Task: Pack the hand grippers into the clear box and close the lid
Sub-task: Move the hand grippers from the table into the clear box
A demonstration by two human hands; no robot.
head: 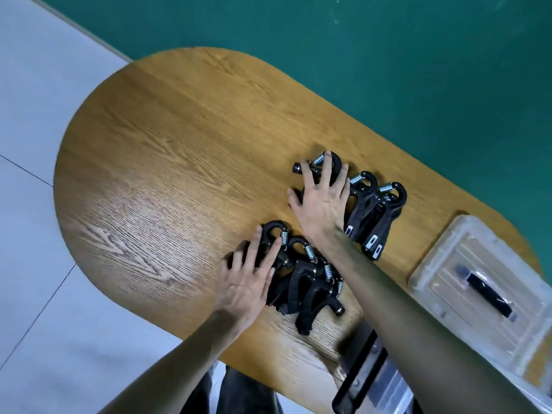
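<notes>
Two clusters of black hand grippers lie on the oval wooden desk (pixel 155 138). The far cluster (pixel 370 210) sits right of centre, and the near cluster (pixel 304 282) lies just short of it, towards the person. The right hand (pixel 321 198) rests flat on the left end of the far cluster, its fingers (pixel 327 168) spread wide over one gripper's spring and hook rather than curled round anything. The left hand (pixel 248 279) lies on the left end of the near cluster, its fingers (pixel 268 255) likewise splayed and pressing down, with nothing clasped.

The clear box (pixel 478 282) stands at the right edge of the desk, well apart from both clusters, with its lid apparently on and a dark handle (pixel 490 297) across the top. Another clear container (pixel 385 380) shows below the desk's near edge, partly hidden by the right forearm.

The packing looks barely begun: every gripper in view is outside the box. The main risk is tangling. The hooks and springs overlap, so lifting one piece may drag its neighbours and drop them off the near edge. A flat-handed sweep could also scatter them. The lid must come off first, and loosely piled grippers may stand too high for it to shut.
</notes>
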